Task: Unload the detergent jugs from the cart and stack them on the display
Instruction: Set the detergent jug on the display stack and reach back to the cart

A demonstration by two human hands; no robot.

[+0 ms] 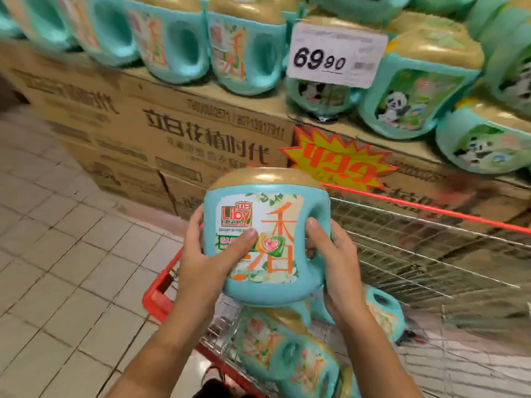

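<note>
Our two forearms reached up from the bottom of the view, and between them we held one teal detergent jug upright above the near end of the cart, its gold cap on top and its Liby label facing us. Our left hand clasped the jug's left side, with the thumb laid across the label and the fingers curled round behind. Our right hand gripped the handle side, thumb pressed on the front of the handle and the other fingers wrapped out of sight behind it. Below the held jug, other jugs lay on their sides in the red-rimmed wire basket. Beyond the cart stood the display, a stack of printed cardboard cartons, with shelved jugs in a row along its top and panda-labelled jugs at the right. A white price card reading 69.90 hung among them, and a red and yellow starburst sign sat on a carton front. Pale floor tiles lay at the left.
</note>
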